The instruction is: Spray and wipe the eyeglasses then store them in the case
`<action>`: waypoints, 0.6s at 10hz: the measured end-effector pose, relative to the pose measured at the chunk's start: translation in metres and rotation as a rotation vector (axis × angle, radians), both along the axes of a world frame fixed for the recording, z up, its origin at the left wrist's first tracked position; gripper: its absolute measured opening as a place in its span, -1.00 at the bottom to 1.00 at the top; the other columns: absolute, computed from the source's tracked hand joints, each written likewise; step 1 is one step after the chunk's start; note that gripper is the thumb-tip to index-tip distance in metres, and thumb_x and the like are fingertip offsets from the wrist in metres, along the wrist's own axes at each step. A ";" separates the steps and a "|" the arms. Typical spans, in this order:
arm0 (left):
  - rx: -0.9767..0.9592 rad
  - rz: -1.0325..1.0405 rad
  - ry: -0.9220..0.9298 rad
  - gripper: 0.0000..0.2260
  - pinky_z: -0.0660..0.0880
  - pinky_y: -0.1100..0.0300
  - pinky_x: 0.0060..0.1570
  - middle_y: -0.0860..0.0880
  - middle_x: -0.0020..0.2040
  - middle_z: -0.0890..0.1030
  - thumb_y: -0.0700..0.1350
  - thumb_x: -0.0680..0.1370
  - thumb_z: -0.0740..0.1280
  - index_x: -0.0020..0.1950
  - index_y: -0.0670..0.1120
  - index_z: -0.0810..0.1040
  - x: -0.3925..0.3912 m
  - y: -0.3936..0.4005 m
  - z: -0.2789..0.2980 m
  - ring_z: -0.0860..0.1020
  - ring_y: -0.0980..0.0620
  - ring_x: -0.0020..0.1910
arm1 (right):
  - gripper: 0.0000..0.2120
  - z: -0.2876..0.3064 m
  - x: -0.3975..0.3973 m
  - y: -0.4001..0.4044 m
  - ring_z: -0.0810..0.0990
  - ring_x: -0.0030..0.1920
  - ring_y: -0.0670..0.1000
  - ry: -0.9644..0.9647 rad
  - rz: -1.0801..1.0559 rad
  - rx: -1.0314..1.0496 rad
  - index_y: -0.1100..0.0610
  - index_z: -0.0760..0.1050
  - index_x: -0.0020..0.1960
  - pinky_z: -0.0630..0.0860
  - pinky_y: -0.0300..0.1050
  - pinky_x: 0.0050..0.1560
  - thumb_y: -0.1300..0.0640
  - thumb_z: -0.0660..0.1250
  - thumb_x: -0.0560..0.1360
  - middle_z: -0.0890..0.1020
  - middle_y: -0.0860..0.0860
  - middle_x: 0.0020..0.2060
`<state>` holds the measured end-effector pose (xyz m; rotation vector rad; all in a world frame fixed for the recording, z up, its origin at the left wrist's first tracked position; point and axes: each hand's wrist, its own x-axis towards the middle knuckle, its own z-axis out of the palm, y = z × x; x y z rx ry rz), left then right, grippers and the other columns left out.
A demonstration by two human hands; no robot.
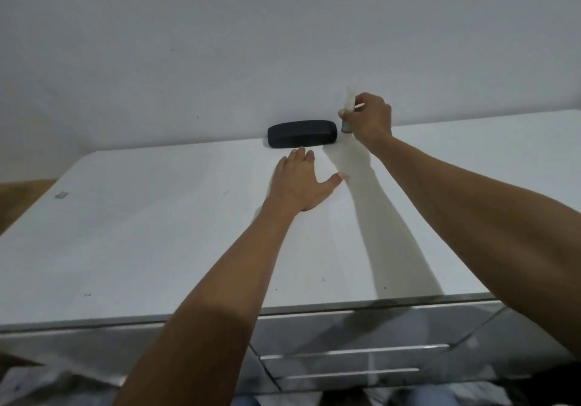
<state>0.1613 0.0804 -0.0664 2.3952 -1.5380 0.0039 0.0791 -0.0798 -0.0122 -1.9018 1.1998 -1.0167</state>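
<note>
Currently, head view only. Left hand (301,182) lies flat on the white counter (157,232), fingers straight and spread, thumb out to the side, fingertips just short of the case (302,133); holds nothing. Right hand (371,116) is up near the wall, fingers curled round a small spray bottle (347,113), which stands roughly upright just beside the case's right end. Can't tell whether the bottle base touches the counter. Case is black, closed, lengthwise along the back edge of the counter against the wall. Eyeglasses not visible; prob. inside the closed case, can't confirm.

Step in hand (judgement): taking up the spray while the left goes for the case. To do it well: keep the bottle upright w/ nozzle pointed away from the case fabric, slide the left hand fwd to pin the case before opening, so it doesn't skid along the wall. Open w/ the left only, or park the bottle nearby first.

Counts: case x1, spray bottle x1, hands x2, eyeglasses x0 seen, wiping cloth x0 seen. Drawer fronts w/ metal handles (355,352) below the counter edge, x2 handles.
</note>
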 end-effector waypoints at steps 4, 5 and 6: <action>-0.001 0.003 0.021 -0.15 0.04 0.01 0.59 -0.13 0.66 0.14 0.42 0.55 0.13 0.62 -0.16 0.18 0.000 -0.002 0.002 0.08 -0.05 0.64 | -0.73 -0.016 0.011 -0.015 0.65 0.13 0.11 0.023 0.066 0.074 0.15 0.63 0.21 0.57 -0.04 0.18 0.08 0.46 0.54 0.70 0.09 0.12; -0.017 0.007 0.036 -0.16 0.05 0.00 0.60 -0.14 0.66 0.14 0.42 0.55 0.13 0.62 -0.16 0.19 0.001 -0.003 0.003 0.09 -0.06 0.64 | -0.57 -0.011 0.004 -0.017 0.63 0.17 0.07 -0.015 0.066 0.128 0.13 0.56 0.33 0.53 -0.13 0.15 0.02 0.50 0.52 0.66 0.08 0.18; 0.022 0.014 0.050 -0.15 0.04 -0.02 0.61 -0.13 0.66 0.12 0.43 0.55 0.12 0.62 -0.15 0.17 -0.001 -0.001 0.005 0.08 -0.06 0.64 | -0.55 -0.001 -0.011 -0.016 0.65 0.17 0.08 -0.063 0.047 0.122 0.13 0.55 0.32 0.57 -0.05 0.20 -0.01 0.52 0.49 0.66 0.09 0.16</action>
